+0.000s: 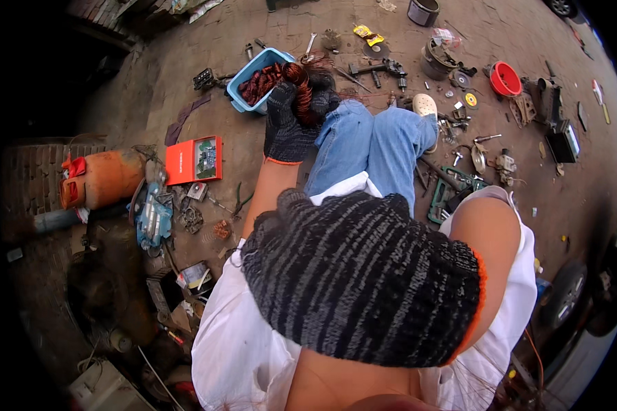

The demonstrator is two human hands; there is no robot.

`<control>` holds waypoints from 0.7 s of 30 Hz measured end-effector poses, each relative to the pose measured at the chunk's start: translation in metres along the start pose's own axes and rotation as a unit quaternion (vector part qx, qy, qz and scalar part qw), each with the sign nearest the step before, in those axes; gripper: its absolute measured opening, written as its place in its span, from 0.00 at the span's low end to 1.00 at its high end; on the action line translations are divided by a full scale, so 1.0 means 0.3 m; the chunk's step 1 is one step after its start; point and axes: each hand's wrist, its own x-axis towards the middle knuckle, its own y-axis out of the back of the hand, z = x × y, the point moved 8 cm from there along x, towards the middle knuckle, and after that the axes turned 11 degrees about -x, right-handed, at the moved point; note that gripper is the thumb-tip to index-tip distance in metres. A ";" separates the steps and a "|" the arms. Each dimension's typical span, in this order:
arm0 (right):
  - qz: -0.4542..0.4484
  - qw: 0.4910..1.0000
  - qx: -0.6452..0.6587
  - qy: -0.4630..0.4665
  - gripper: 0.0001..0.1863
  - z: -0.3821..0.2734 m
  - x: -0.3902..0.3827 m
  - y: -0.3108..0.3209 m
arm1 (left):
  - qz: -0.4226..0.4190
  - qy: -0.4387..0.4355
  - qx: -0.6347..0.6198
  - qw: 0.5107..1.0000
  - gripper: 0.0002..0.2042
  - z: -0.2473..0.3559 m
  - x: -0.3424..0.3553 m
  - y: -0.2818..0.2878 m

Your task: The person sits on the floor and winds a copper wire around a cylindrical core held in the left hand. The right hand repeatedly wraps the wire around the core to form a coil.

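Observation:
My left hand (287,130), in a dark knitted glove with an orange cuff, grips a reddish-brown coil of copper wire (301,98) beside my left knee. Loose fine strands stick out from the coil's far end. Just beyond the hand stands a light-blue plastic basin (234,92) holding more reddish copper wire pieces. Very close to the camera, my right hand (363,277) is raised in front of my chest in a matching striped glove. Its back faces me and its fingers look curled in. Whatever it holds is hidden; a thin dark strand shows near its left edge.
An orange gas cylinder (110,179) lies at the left, near an open red box (194,160) with a circuit board. Pliers (240,200) lie close to my left forearm. Metal parts, a red bowl (505,79) and a green tool case (452,195) are spread on the right.

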 end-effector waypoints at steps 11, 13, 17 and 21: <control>0.057 0.983 0.139 0.102 0.19 -0.084 -0.104 0.083 | -0.108 -0.048 0.365 0.924 0.20 0.021 -0.052 -0.059; 0.062 0.984 0.137 0.098 0.19 -0.071 -0.105 0.077 | -0.123 -0.096 0.407 0.900 0.17 0.021 -0.043 -0.093; 0.072 0.985 0.136 0.082 0.19 -0.046 -0.129 0.100 | -0.153 -0.154 0.451 0.866 0.13 0.033 -0.070 -0.123; 0.089 0.981 0.144 0.097 0.19 -0.061 -0.126 0.115 | -0.155 -0.124 0.385 0.902 0.20 -0.009 -0.050 -0.066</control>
